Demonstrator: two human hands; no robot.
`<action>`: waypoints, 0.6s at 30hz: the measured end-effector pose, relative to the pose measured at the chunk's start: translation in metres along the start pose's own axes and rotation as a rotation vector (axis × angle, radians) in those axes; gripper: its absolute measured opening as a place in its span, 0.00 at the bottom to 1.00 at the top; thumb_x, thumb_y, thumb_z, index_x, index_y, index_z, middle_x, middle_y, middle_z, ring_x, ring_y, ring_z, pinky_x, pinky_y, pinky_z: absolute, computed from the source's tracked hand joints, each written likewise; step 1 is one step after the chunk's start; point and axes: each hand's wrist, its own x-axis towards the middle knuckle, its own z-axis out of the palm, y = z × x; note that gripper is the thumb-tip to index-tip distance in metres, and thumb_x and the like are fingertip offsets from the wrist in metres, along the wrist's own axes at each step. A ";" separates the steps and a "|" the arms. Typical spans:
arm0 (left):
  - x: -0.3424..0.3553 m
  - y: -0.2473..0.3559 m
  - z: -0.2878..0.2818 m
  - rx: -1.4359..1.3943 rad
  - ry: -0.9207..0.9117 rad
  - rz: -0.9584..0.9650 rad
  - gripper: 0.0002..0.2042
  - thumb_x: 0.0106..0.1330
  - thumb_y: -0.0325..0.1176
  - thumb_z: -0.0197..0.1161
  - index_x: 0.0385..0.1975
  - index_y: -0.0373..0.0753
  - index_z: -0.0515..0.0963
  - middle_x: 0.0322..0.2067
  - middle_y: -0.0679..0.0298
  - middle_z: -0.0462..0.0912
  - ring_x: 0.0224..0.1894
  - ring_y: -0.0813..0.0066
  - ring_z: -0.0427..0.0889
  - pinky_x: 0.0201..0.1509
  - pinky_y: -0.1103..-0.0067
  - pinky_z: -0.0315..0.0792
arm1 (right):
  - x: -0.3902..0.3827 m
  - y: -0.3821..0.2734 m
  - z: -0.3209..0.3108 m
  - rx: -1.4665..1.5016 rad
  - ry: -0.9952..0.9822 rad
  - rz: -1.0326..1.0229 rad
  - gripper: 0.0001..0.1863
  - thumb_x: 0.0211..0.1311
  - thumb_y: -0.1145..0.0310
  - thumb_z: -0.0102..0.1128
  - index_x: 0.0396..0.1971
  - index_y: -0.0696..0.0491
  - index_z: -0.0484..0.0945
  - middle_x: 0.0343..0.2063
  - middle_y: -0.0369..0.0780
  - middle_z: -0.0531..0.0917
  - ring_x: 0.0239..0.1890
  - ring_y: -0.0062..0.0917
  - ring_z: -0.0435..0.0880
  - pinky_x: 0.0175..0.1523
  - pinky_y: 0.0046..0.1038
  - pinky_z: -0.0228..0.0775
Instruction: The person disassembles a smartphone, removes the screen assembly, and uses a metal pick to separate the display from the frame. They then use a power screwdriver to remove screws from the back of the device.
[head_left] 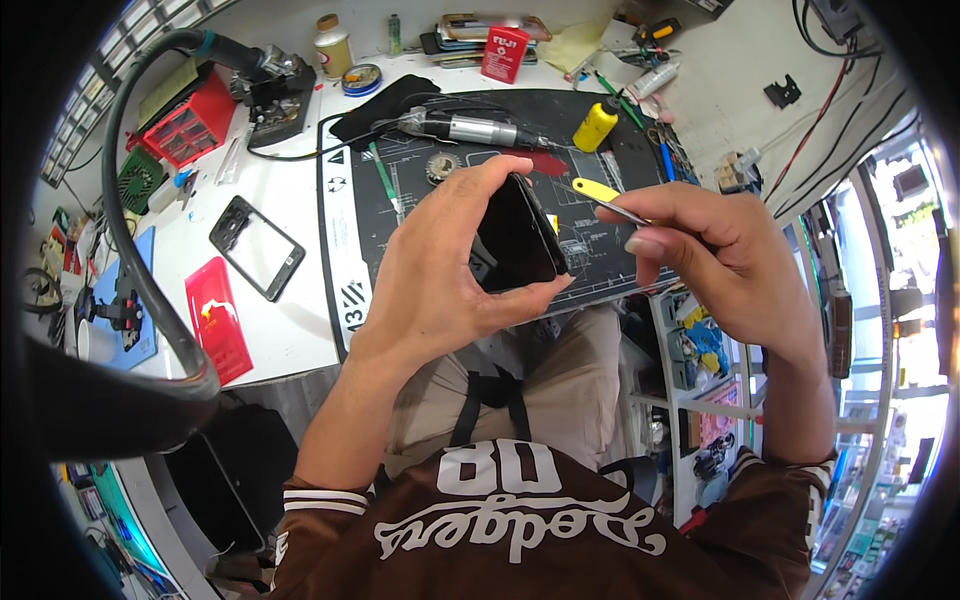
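My left hand [425, 265] is closed around a dark phone [515, 240], gripping it by its edges above the front of the workbench. The phone is tilted, its glossy black face turned partly toward me. To the right of it, my right hand [710, 250] pinches a thin metal tool [628, 212] between thumb and fingers. In line with that tool is a yellow piece with a small hole [592, 188]; whether the two are joined I cannot tell. The tool is apart from the phone. Beneath both hands spreads a black printed work mat [590, 270].
An empty phone frame [258, 248] and a red packet [218, 320] lie on the white tabletop left of the mat. A silver cylindrical tool [470, 130] and a yellow bottle [597, 123] are farther back. A thick black flexible arm [120, 190] curves along the left.
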 end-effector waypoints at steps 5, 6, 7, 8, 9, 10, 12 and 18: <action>0.002 -0.004 0.008 0.054 0.023 0.053 0.40 0.47 0.38 0.85 0.64 0.41 0.75 0.54 0.56 0.84 0.54 0.57 0.85 0.59 0.67 0.78 | 0.007 -0.021 -0.002 -0.443 0.128 -0.120 0.07 0.67 0.75 0.63 0.42 0.59 0.85 0.27 0.45 0.81 0.26 0.40 0.80 0.34 0.37 0.70; 0.002 -0.005 0.010 0.071 0.029 0.066 0.40 0.48 0.41 0.85 0.63 0.41 0.75 0.55 0.55 0.84 0.53 0.54 0.85 0.57 0.66 0.79 | 0.006 -0.023 0.000 -0.449 0.134 -0.116 0.07 0.66 0.75 0.63 0.41 0.59 0.85 0.27 0.46 0.81 0.26 0.40 0.80 0.34 0.38 0.69; 0.002 -0.005 0.011 0.082 0.031 0.071 0.40 0.48 0.40 0.85 0.63 0.40 0.75 0.55 0.55 0.84 0.54 0.54 0.85 0.57 0.66 0.79 | 0.006 -0.023 0.002 -0.454 0.139 -0.114 0.07 0.66 0.76 0.63 0.40 0.60 0.85 0.27 0.46 0.81 0.26 0.41 0.80 0.33 0.38 0.69; 0.002 -0.005 0.012 0.091 0.032 0.090 0.40 0.47 0.39 0.85 0.63 0.40 0.75 0.55 0.54 0.84 0.54 0.54 0.85 0.57 0.66 0.79 | 0.006 -0.023 0.003 -0.473 0.150 -0.125 0.06 0.66 0.76 0.63 0.40 0.60 0.85 0.27 0.46 0.81 0.26 0.42 0.80 0.33 0.39 0.69; 0.003 -0.004 0.013 0.101 0.035 0.109 0.40 0.47 0.39 0.85 0.63 0.40 0.75 0.54 0.54 0.84 0.54 0.54 0.85 0.57 0.65 0.79 | 0.006 -0.023 0.004 -0.491 0.159 -0.135 0.06 0.65 0.76 0.63 0.39 0.60 0.85 0.27 0.46 0.81 0.26 0.43 0.80 0.33 0.39 0.68; 0.003 -0.003 0.013 0.111 0.038 0.126 0.40 0.47 0.39 0.85 0.63 0.40 0.74 0.54 0.54 0.84 0.53 0.53 0.85 0.57 0.65 0.79 | 0.006 -0.022 0.005 -0.521 0.173 -0.158 0.06 0.65 0.76 0.63 0.38 0.60 0.85 0.26 0.46 0.81 0.26 0.43 0.80 0.32 0.40 0.68; 0.003 -0.001 0.013 0.116 0.022 0.113 0.40 0.47 0.38 0.85 0.63 0.40 0.74 0.54 0.53 0.84 0.53 0.52 0.85 0.57 0.65 0.79 | 0.009 -0.025 0.007 -0.596 0.178 -0.188 0.04 0.63 0.77 0.63 0.36 0.59 0.84 0.26 0.46 0.81 0.26 0.44 0.81 0.31 0.40 0.68; 0.006 0.004 0.015 0.156 0.029 0.120 0.39 0.47 0.37 0.85 0.62 0.39 0.74 0.52 0.53 0.84 0.51 0.52 0.85 0.56 0.65 0.79 | 0.015 -0.047 0.011 -0.838 0.145 -0.235 0.04 0.51 0.78 0.64 0.28 0.56 0.80 0.25 0.42 0.80 0.28 0.43 0.84 0.32 0.40 0.73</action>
